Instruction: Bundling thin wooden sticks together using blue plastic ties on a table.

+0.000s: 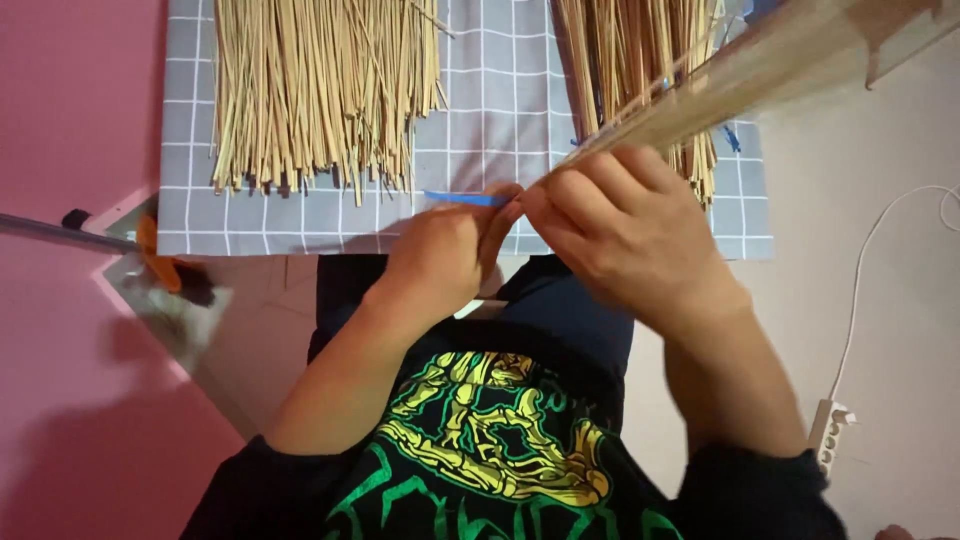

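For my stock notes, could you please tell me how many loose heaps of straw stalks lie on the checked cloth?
2: one heap lies on the left of the checked cloth, the other on its right, partly hidden behind the bundle in the hands.

I am sitting on the floor (900, 330), pale beige at the right of the frame and pink at the left. A grey cloth with a white grid (500, 110) is lying spread across the upper middle. Two heaps of straw-coloured sticks are resting on it: the left heap (320, 90) at upper left, the right heap (630, 70) at upper right. A white power strip (830, 432) with its cable is lying at the lower right. A clear sheet with an orange tool (160, 270) is lying at the left.
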